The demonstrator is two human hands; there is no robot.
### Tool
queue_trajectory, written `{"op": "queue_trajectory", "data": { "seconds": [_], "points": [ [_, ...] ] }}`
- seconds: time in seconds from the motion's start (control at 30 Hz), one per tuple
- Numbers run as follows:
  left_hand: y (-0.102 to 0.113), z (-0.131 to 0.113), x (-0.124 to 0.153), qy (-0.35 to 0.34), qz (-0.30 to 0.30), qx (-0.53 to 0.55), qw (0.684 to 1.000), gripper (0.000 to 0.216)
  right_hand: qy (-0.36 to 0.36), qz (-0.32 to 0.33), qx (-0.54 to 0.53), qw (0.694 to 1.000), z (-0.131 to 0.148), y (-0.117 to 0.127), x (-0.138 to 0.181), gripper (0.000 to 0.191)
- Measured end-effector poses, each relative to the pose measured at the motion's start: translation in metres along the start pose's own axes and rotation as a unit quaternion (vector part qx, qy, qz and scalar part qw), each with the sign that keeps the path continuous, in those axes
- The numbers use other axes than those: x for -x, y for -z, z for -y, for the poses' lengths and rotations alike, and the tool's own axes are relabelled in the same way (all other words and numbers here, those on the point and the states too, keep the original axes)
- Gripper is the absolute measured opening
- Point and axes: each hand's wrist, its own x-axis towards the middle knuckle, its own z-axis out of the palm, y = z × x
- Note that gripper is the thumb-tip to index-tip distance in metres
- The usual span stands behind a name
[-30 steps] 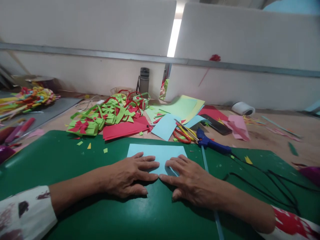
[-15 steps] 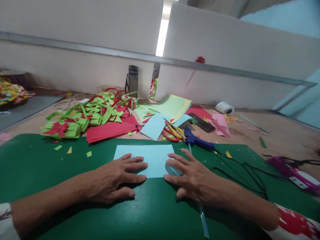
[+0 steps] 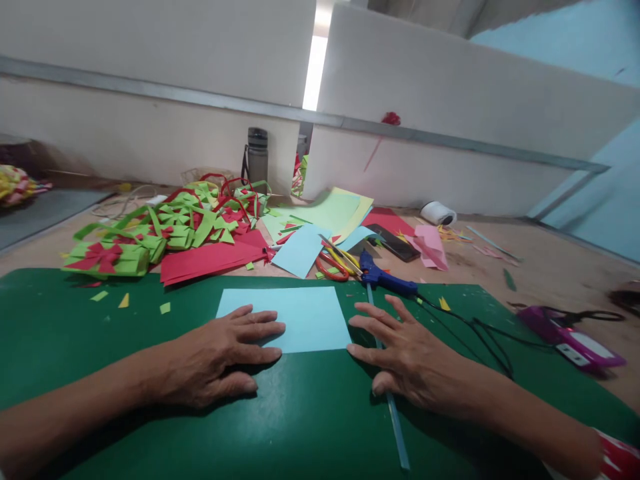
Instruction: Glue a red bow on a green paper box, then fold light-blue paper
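Observation:
A light blue sheet of paper (image 3: 295, 317) lies flat on the green cutting mat (image 3: 150, 320). My left hand (image 3: 215, 360) rests palm down with its fingers stretched over the sheet's lower left part. Beside the sheet's right edge lies my right hand (image 3: 405, 350), fingers spread flat on the mat, its fingertips at the paper's lower right corner. Under my right hand runs a thin light blue paper strip (image 3: 395, 427).
Behind the mat lie red-handled scissors (image 3: 334, 263), a blue glue gun (image 3: 385, 279) with a black cord (image 3: 475, 330), a phone (image 3: 395, 243), loose coloured sheets (image 3: 335, 210) and a heap of green and red paper bows (image 3: 175, 227). A bottle (image 3: 257, 157) stands by the white wall. A purple tool (image 3: 570, 333) lies right.
My right hand slid rightward off the blue sheet to its right edge. The left hand stayed on the paper. The view shifted to the right.

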Motion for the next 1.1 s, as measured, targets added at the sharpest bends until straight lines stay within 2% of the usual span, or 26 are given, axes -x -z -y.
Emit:
{"op": "queue_trajectory", "data": {
  "seconds": [0.23,0.4,0.5,0.67,0.9,1.1],
  "points": [
    [-0.002,0.002,0.001,-0.018,-0.029,0.003,0.999,0.045,-0.010,-0.020,0.005,1.000,0.000,0.002,0.008,0.028],
    [0.002,-0.008,-0.004,-0.022,-0.034,-0.052,0.998,0.044,-0.022,-0.090,-0.043,0.995,0.005,0.007,-0.011,0.021],
    [0.003,-0.016,-0.015,-0.030,-0.056,-0.097,0.993,0.046,-0.063,-0.051,-0.141,0.987,0.011,0.003,-0.040,0.021],
    [-0.001,-0.017,-0.031,-0.043,-0.074,-0.154,0.984,0.052,-0.087,-0.040,-0.154,0.983,0.015,-0.011,-0.073,0.010],
    [-0.003,-0.006,-0.022,-0.054,-0.070,-0.136,0.987,0.043,-0.103,-0.034,-0.166,0.980,0.014,-0.014,-0.072,0.009],
    [-0.007,0.005,-0.004,-0.050,-0.095,-0.097,0.989,0.042,-0.096,-0.031,-0.166,0.981,0.013,-0.015,-0.072,0.010]
  ]
}}
